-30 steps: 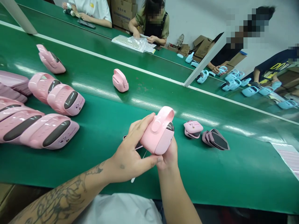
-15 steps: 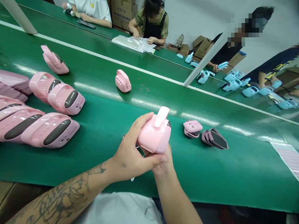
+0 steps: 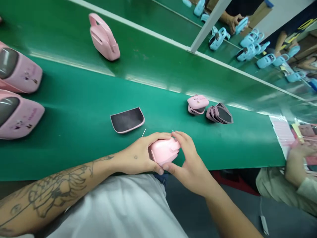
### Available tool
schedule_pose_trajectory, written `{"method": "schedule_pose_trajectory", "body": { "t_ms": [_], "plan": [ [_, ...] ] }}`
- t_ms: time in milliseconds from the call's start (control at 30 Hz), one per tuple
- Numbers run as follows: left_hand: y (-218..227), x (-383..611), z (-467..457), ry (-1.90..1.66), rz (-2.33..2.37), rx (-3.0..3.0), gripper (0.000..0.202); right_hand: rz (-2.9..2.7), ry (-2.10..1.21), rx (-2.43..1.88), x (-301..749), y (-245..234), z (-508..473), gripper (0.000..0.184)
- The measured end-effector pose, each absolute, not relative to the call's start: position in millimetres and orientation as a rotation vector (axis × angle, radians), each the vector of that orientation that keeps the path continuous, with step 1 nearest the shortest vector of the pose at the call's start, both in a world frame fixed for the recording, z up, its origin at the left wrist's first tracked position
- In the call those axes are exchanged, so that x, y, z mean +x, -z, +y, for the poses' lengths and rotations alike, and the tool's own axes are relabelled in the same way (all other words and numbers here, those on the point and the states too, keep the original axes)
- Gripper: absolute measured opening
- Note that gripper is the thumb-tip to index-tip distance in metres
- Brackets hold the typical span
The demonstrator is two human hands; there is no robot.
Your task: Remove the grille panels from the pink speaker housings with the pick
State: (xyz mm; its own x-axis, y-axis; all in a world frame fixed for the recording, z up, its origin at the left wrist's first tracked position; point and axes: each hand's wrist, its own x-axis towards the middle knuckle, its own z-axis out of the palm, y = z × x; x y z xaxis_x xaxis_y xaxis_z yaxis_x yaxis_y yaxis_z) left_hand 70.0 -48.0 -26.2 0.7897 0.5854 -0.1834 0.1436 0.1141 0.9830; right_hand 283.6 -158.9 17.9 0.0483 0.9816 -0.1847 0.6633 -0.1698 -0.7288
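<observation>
A rounded pink plastic housing [image 3: 163, 151] is between my two hands near the table's front edge. My left hand [image 3: 140, 154] wraps its left end, fingers over the far side and thumb in front. My right hand [image 3: 189, 162] curves round the right end, thumb and fingertips against it. The housing's underside and the fingers beneath are hidden. Just beyond my left hand lies a dark panel with a thin pink rim [image 3: 127, 120], with a thin white stick [image 3: 143, 133] beside my knuckles.
Pink housings with dark windows [image 3: 22, 115] stand at the left. One pink handled housing [image 3: 105, 39] stands farther back. Stacked pink-rimmed covers [image 3: 220, 114] and printed pink covers [image 3: 197, 104] lie right of centre. A metal post [image 3: 208, 24] rises behind; a co-worker's arm [image 3: 297, 165] is at right.
The housing has come down towards me and turned, its handle now pointing right. My right hand has moved from underneath to its right side. The view has tilted down, uncovering the dark panel.
</observation>
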Motion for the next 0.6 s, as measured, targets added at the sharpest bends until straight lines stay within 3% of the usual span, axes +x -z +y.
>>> {"method": "schedule_pose_trajectory", "body": {
  "t_ms": [200,300,367,433,533,600],
  "plan": [
    [35,71,-51,-0.352,0.51,1.596,0.096,-1.928,-1.047,-1.873,289,-31,-137,0.096],
    [36,66,-56,-0.303,0.573,1.609,0.121,-2.135,-1.089,-1.77,282,-44,-118,0.099],
    [36,65,-60,-0.319,0.638,1.566,0.13,-2.215,-1.168,-1.762,275,-50,-108,0.09],
    [38,66,-64,-0.387,0.628,1.505,0.119,-2.235,-1.235,-1.793,268,-53,-102,0.084],
    [41,69,-69,-0.502,0.57,1.44,0.083,-2.159,-1.286,-1.873,264,-55,-103,0.094],
    [45,71,-70,-0.576,0.556,1.481,0.07,-2.081,-1.314,-1.925,266,-54,-107,0.098]
  ]
}}
